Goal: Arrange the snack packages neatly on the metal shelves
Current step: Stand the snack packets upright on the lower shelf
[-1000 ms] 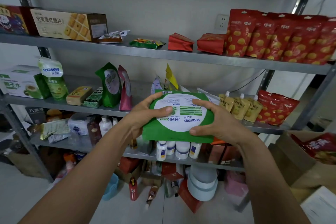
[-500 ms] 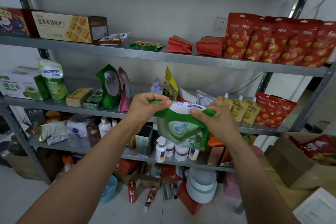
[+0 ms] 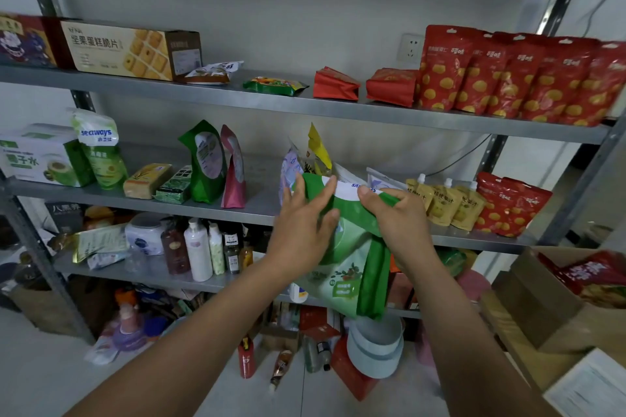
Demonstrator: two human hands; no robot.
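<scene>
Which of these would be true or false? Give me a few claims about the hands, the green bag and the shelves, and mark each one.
1. Both hands touch the green bag. True: the left hand rests on its front and the right hand pinches its top.
2. The green bag stands on the middle shelf. False: it is held in the air in front of that shelf.
3. A biscuit box sits on the upper shelf. True.
4. The spotted red bags lie flat. False: they stand upright in a row.
5. Yellow pouches sit on the middle shelf. True.
</scene>
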